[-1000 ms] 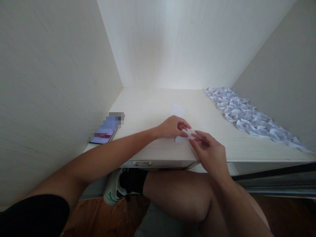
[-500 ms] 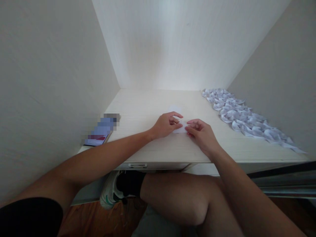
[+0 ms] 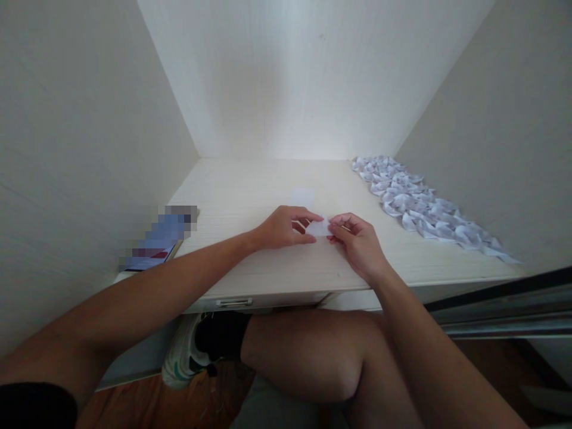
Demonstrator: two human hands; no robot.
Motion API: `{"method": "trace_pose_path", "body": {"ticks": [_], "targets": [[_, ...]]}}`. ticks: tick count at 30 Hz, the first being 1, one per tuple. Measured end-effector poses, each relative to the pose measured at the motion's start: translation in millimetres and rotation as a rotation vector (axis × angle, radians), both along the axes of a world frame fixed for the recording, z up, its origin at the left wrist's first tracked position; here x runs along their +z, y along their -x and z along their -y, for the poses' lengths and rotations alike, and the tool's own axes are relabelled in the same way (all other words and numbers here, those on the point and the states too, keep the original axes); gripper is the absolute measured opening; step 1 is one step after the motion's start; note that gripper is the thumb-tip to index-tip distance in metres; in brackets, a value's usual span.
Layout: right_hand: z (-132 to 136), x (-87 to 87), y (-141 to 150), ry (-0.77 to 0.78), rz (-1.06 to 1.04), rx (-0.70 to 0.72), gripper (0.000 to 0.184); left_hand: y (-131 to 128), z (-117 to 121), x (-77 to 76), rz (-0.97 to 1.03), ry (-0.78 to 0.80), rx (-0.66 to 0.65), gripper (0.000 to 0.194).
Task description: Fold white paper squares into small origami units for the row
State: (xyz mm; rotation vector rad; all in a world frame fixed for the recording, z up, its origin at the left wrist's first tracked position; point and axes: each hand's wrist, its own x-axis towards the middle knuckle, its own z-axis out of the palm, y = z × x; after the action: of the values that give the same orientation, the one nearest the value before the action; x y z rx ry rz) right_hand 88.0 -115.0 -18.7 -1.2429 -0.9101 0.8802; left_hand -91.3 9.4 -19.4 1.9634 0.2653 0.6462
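A small piece of white paper (image 3: 316, 229) is between my two hands, just above or on the pale desk top. My right hand (image 3: 357, 241) pinches its right end between thumb and fingers. At the left end, my left hand (image 3: 286, 227) has its thumb and fingers apart around the paper; a light touch there cannot be ruled out. Behind the left fingers, another flat white paper piece (image 3: 303, 196) lies on the desk (image 3: 250, 179).
Rows of folded white paper pieces (image 3: 415, 202) run along the desk's right side. A phone-like device (image 3: 156, 241), partly blurred out, sits at the left edge by the wall. Walls enclose the desk at left, right and back. A drawer handle (image 3: 235, 302) is below the front edge.
My left thumb and fingers have spread from the paper, while my right hand keeps its pinch. The whole view has shifted, so the desk appears farther left.
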Motion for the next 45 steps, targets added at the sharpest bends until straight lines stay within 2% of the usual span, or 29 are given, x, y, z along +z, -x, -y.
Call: {"method": "trace_pose_path", "body": {"ticks": [8, 14, 30, 36, 40, 45], "targets": [[3.0, -5.7, -1.6, -0.025, 0.057, 0.105, 0.033, -4.3, -0.5, -6.0, 0.078, 0.162, 0.053, 0.047], [6.5, -1.0, 1.8, -0.076, 0.071, 0.077, 0.027, -4.7, 5.7, -0.7, 0.111, 0.186, 0.051, 0.043], [5.5, -2.6, 3.4, -0.094, -0.011, 0.056, 0.032, -7.7, 12.0, 0.5, 0.16, 0.269, 0.074, 0.045], [6.2, -1.3, 6.4, -0.093, 0.175, -0.062, 0.029, -9.5, 17.3, 4.4, 0.198, 0.33, 0.014, 0.032], [7.1, 1.5, 12.1, -0.115, 0.257, -0.103, 0.026, -9.4, 21.7, 5.1, 0.205, 0.272, 0.062, 0.026], [10.4, 5.3, 15.5, -0.157, 0.193, -0.058, 0.025, -8.9, 23.0, 5.6, 0.192, 0.11, 0.163, 0.023]]}}
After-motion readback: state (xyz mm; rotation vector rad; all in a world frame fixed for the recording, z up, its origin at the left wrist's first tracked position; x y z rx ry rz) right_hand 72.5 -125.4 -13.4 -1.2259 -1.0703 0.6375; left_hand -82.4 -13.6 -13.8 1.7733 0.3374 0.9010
